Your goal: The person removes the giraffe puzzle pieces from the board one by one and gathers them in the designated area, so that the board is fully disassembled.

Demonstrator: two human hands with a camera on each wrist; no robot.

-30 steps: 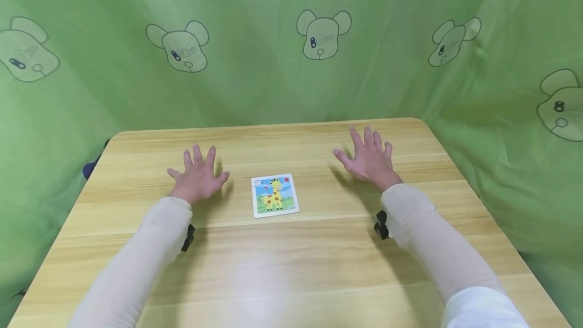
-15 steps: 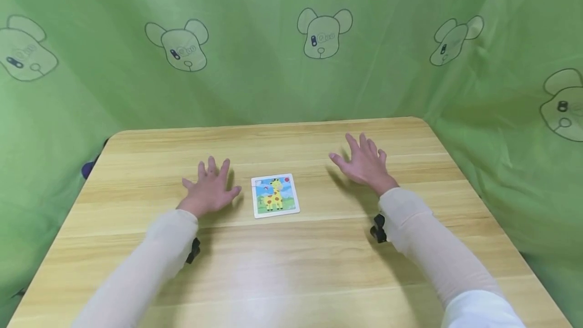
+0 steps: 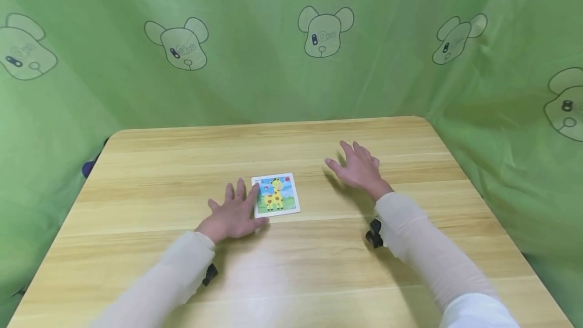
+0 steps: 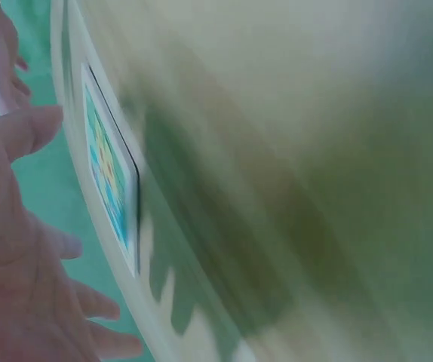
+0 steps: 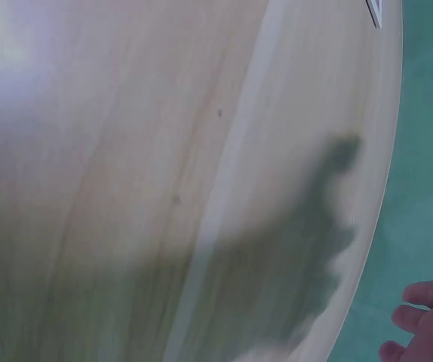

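A square giraffe picture puzzle [image 3: 276, 195] with a white border lies flat on the wooden table [image 3: 291, 277]. Just left of it is my left hand [image 3: 233, 216], fingers spread, its index fingertip overlapping the picture's left edge in the head view. In the left wrist view a gap shows between the left hand [image 4: 20, 249] and the puzzle [image 4: 109, 170], so the hand hovers above the table. My right hand [image 3: 360, 168] is held over the table to the right of the puzzle, fingers loosely extended, holding nothing. Only a corner of the puzzle [image 5: 376, 10] enters the right wrist view.
Green curtain [image 3: 255, 90] with printed bear heads hangs behind the table and along both sides. A small dark blue object [image 3: 88, 168] shows beyond the table's left edge. Black wrist cameras [image 3: 374, 234] sit under both sleeves.
My left hand has travelled right and nearer to me, up to the puzzle's left side. The right hand has drifted slightly left and toward me. The puzzle stays in place.
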